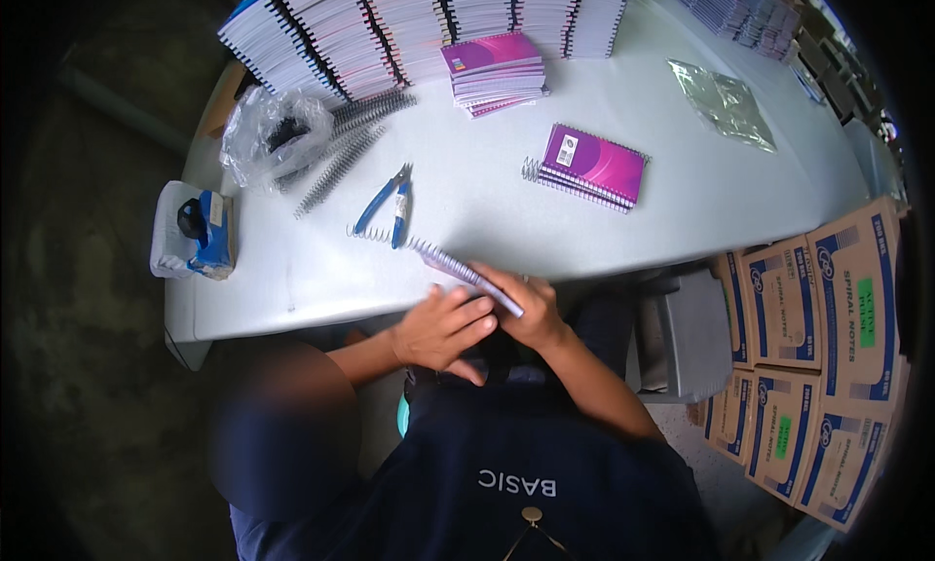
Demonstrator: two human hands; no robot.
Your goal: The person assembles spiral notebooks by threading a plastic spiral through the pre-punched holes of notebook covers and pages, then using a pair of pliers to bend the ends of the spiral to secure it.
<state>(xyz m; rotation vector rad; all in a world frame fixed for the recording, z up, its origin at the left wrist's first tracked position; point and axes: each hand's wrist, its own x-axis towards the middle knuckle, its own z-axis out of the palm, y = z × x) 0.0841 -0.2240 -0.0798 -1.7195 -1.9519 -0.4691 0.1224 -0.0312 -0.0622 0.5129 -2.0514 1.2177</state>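
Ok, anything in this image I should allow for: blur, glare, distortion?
In the head view, the fisheye bends the edge of the table and blackens the corners; the shiny plastic packet catches glare; the floor at left is murky; the left hand looks slightly soft, perhaps from motion; a round lower-left patch is blurred beyond telling.

from here the white table (682, 201) takes most of the soft, even light, while the floor (97, 317) at left sinks into gloom. glints streak the plastic packet (723, 103). a heavy blur smears a rounded patch (287, 430) at lower left; edges bow, corners blacken.
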